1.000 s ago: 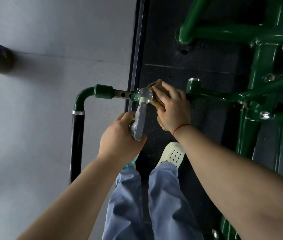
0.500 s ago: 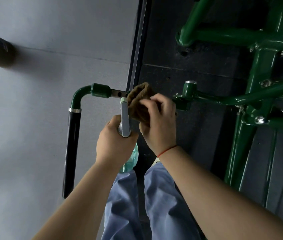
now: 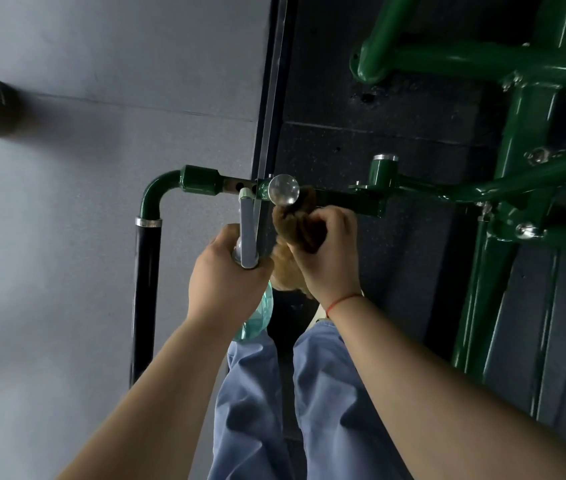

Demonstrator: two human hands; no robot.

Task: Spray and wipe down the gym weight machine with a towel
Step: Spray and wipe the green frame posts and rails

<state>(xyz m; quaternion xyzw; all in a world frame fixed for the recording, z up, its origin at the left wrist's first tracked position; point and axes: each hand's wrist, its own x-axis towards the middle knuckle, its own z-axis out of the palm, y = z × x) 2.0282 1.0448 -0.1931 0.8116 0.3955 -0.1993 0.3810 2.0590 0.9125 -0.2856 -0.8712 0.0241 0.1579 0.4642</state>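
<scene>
My left hand point(image 3: 226, 275) grips a spray bottle point(image 3: 249, 233) with a grey head and a clear teal body, its nozzle pointing at the green machine bar point(image 3: 201, 183). My right hand point(image 3: 326, 254) clutches a bunched brown towel point(image 3: 295, 230) just below the bar, right of a clear round knob point(image 3: 284, 189). The towel touches the underside of the knob. Part of the towel hangs down between my two hands.
The bar bends down into a black grip point(image 3: 145, 289) on the left. The green machine frame point(image 3: 517, 174) fills the right side above dark rubber flooring point(image 3: 343, 98). A metal floor strip point(image 3: 271, 98) divides it from grey floor. My legs point(image 3: 309, 410) are below.
My right hand has brought the towel down from above the bar to under the knob, which is now uncovered. The left hand with the spray bottle has stayed close to where it was.
</scene>
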